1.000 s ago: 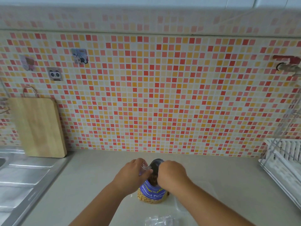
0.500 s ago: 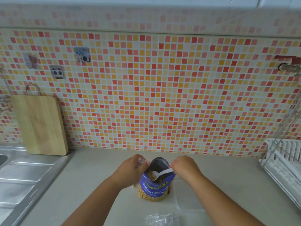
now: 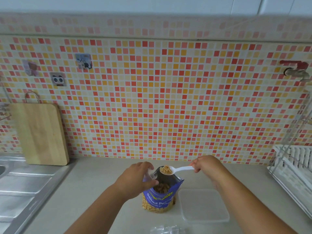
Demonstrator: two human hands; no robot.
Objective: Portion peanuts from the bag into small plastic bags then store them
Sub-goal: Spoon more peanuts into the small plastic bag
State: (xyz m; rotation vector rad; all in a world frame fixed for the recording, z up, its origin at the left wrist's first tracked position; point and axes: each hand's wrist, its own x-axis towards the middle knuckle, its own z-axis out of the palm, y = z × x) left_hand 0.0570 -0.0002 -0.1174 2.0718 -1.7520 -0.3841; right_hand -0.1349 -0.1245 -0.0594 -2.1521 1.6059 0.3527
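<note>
A blue bag of salted peanuts (image 3: pixel 159 199) stands open on the counter, with peanuts showing inside and through its lower window. My left hand (image 3: pixel 137 179) grips the bag's left rim together with a small clear plastic bag (image 3: pixel 150 175). My right hand (image 3: pixel 205 165) holds a white plastic spoon (image 3: pixel 179 169) by its handle. The spoon's bowl is heaped with peanuts (image 3: pixel 166 169) and hovers just above the bag's mouth.
A clear plastic container (image 3: pixel 204 206) lies right of the bag. More clear plastic bags (image 3: pixel 166 230) sit at the bottom edge. A wooden cutting board (image 3: pixel 39 134) leans on the tiled wall, by a steel sink drainboard (image 3: pixel 22 186). A white dish rack (image 3: pixel 294 171) stands far right.
My right hand has lifted out of the bag and moved right, bringing the spoon up loaded with peanuts. My left hand keeps its hold on the bag rim.
</note>
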